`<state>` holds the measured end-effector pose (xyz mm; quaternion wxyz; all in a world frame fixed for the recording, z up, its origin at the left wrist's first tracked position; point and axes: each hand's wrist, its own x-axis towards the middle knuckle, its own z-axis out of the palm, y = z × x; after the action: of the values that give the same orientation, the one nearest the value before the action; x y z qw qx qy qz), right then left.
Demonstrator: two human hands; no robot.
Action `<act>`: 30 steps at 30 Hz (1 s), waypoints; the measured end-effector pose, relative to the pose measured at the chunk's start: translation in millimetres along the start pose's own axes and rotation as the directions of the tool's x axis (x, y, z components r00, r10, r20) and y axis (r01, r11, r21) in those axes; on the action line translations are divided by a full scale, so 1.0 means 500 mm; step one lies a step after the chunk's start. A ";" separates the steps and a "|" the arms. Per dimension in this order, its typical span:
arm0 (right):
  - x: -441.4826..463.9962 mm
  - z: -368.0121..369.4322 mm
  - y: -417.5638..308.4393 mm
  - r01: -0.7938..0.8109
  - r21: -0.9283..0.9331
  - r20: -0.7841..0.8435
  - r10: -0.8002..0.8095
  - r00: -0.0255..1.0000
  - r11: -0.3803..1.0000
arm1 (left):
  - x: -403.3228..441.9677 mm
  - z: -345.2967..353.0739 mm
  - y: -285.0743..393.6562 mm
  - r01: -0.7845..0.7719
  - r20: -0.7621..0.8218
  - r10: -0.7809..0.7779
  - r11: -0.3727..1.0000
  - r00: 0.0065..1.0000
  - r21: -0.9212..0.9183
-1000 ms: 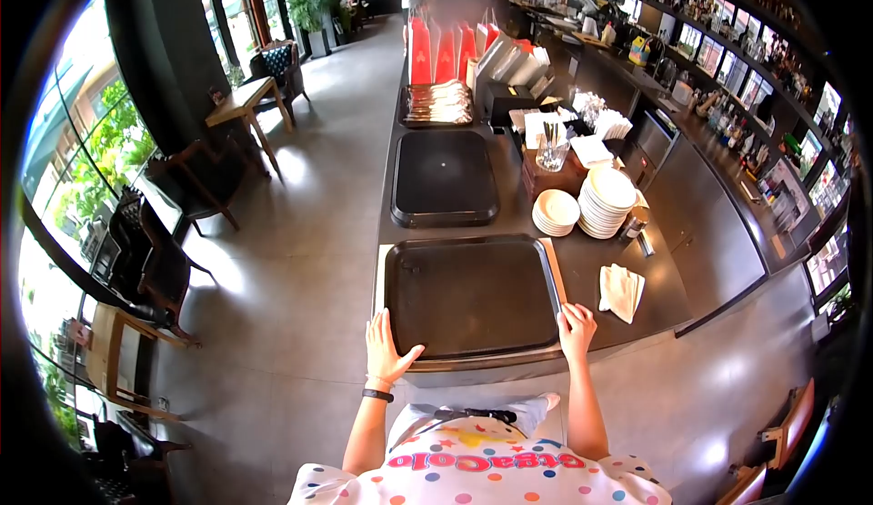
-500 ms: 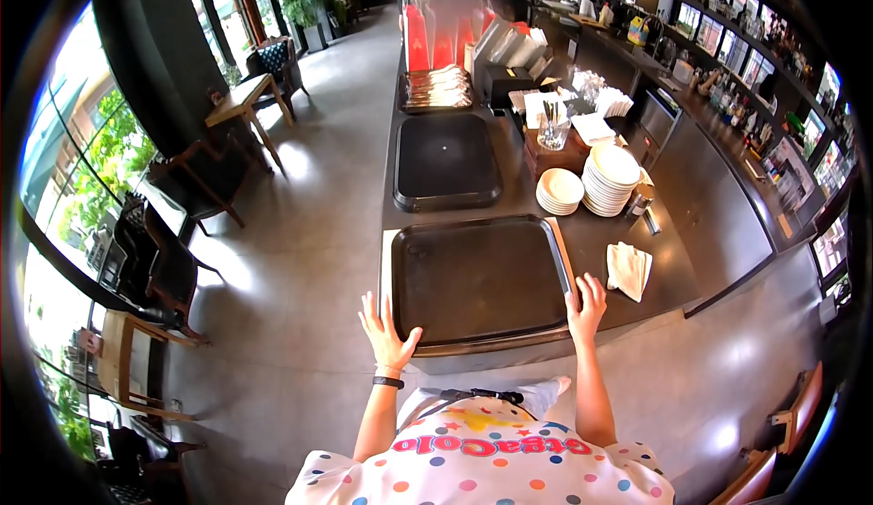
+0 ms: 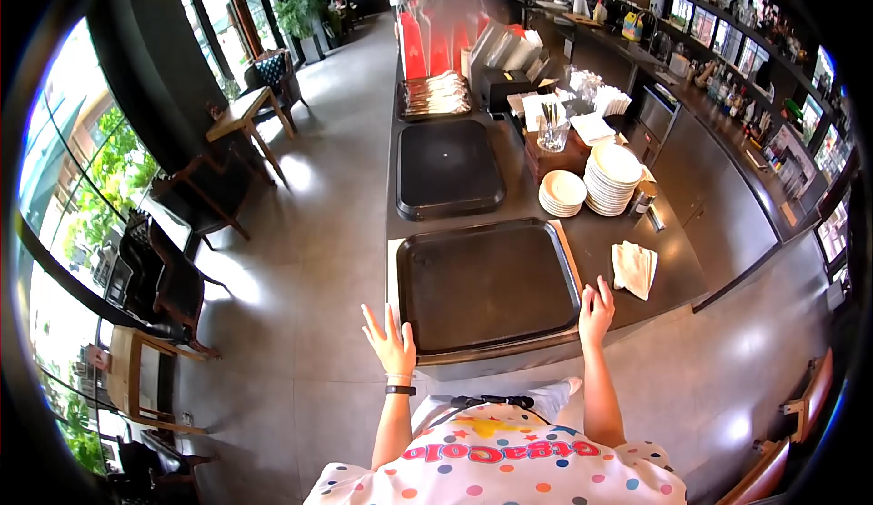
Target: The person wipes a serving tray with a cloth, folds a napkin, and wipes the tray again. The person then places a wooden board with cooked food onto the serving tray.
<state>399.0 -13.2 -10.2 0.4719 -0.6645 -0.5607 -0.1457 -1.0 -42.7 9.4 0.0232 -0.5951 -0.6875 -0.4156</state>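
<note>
The black tray [image 3: 491, 282] already lies flat over a pale board [image 3: 564, 243] on the desk [image 3: 675, 269], lower centre of the frame; what remains, I can't tell. My left grip [image 3: 393, 356] is spread wide by its near left corner, my right grip [image 3: 596, 316] narrower, fingers bent, beside its right edge; contact is unclear.

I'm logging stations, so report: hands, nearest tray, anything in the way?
Left hand open by left edge of nearest tray. Right hand at its right edge, grip unclear. Tray flat, near end of counter; folded cloth to tray's right, not touching.
</note>
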 end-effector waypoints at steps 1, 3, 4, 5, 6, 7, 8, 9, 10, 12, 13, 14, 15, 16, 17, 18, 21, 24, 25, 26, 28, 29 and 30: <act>0.004 0.000 -0.002 0.044 -0.024 -0.007 -0.044 0.999 0.999 | -0.003 0.000 -0.002 0.015 -0.001 -0.015 0.995 1.000 -0.103; 0.007 -0.001 -0.006 -0.058 0.022 0.039 0.057 0.998 0.998 | -0.009 0.018 -0.014 0.121 0.089 -0.109 0.983 0.990 -0.139; 0.003 -0.003 -0.007 -0.056 -0.022 0.051 0.058 0.997 0.998 | -0.010 0.022 -0.019 0.134 0.119 -0.119 0.983 0.986 -0.123; -0.002 -0.001 -0.008 -0.057 -0.063 0.063 0.061 0.996 0.996 | -0.010 0.024 -0.026 0.143 0.148 -0.127 0.984 0.981 -0.104; -0.004 0.002 -0.005 -0.049 -0.077 0.053 0.054 0.997 0.996 | -0.010 0.028 -0.025 0.068 0.051 -0.065 0.995 0.997 -0.077; -0.007 0.005 0.001 -0.052 -0.087 0.053 0.057 0.997 0.995 | -0.009 0.029 -0.026 0.060 0.046 -0.058 0.997 0.997 -0.046; -0.010 0.009 0.006 -0.055 -0.090 0.052 0.060 0.997 0.994 | -0.010 0.030 -0.027 0.064 0.046 -0.062 0.997 0.997 -0.047; -0.009 0.008 0.004 -0.057 -0.094 0.052 0.062 0.997 0.994 | -0.009 0.029 -0.025 0.068 0.045 -0.066 0.997 0.997 -0.048; -0.010 0.006 0.003 -0.064 -0.086 0.060 0.070 0.996 0.994 | -0.009 0.029 -0.025 0.068 0.047 -0.066 0.997 0.997 -0.047; -0.009 0.006 0.001 -0.067 -0.084 0.057 0.072 0.996 0.994 | -0.008 0.026 -0.024 0.066 0.051 -0.063 0.997 0.997 -0.049; -0.009 0.004 0.001 -0.066 -0.086 0.057 0.071 0.996 0.994 | -0.008 0.026 -0.022 0.068 0.055 -0.065 0.996 0.996 -0.052; -0.009 0.003 0.000 -0.055 -0.086 0.052 0.059 0.997 0.995 | -0.008 0.027 -0.023 0.054 0.050 -0.052 0.997 0.997 -0.053; -0.008 0.003 0.000 -0.052 -0.085 0.052 0.057 0.997 0.995 | -0.008 0.028 -0.024 0.055 0.049 -0.052 0.997 0.997 -0.058; -0.008 0.002 0.000 -0.049 -0.084 0.051 0.054 0.997 0.995 | -0.009 0.029 -0.024 0.056 0.047 -0.053 0.996 0.997 -0.063; -0.008 0.002 0.000 -0.047 -0.083 0.050 0.052 0.997 0.995 | -0.009 0.029 -0.025 0.055 0.046 -0.052 0.996 0.998 -0.068; -0.008 0.003 0.000 -0.044 -0.082 0.047 0.048 0.998 0.996 | -0.008 0.029 -0.025 0.057 0.044 -0.054 0.996 0.998 -0.065; -0.009 0.004 0.002 -0.038 -0.078 0.041 0.042 0.998 0.996 | -0.007 0.027 -0.019 0.050 0.041 -0.048 0.997 0.998 -0.060; -0.009 0.005 0.006 -0.030 -0.077 0.040 0.033 0.999 0.997 | -0.007 0.023 -0.018 0.028 0.045 -0.026 0.998 0.999 -0.061; -0.011 0.005 0.007 -0.039 -0.068 0.043 0.041 0.998 0.997 | -0.007 0.025 -0.020 0.026 0.046 -0.023 0.998 0.999 -0.063; -0.012 0.006 0.009 -0.037 -0.064 0.044 0.040 0.998 0.997 | -0.009 0.027 -0.024 0.026 0.047 -0.023 0.998 0.999 -0.063; -0.012 0.004 0.008 -0.033 -0.054 0.049 0.036 0.998 0.998 | -0.010 0.029 -0.026 0.023 0.047 -0.020 0.998 0.999 -0.061; -0.012 0.004 0.008 -0.032 -0.048 0.050 0.034 0.998 0.998 | -0.009 0.029 -0.027 0.022 0.048 -0.019 0.998 0.999 -0.059; -0.012 0.003 0.007 -0.030 -0.043 0.051 0.033 0.998 0.999 | -0.009 0.027 -0.025 0.021 0.049 -0.019 0.998 0.999 -0.057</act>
<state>399.8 -15.2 -16.8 0.4456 -0.6866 -0.5589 -0.1329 -3.9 -37.4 -8.4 -0.0147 -0.5984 -0.6816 -0.4209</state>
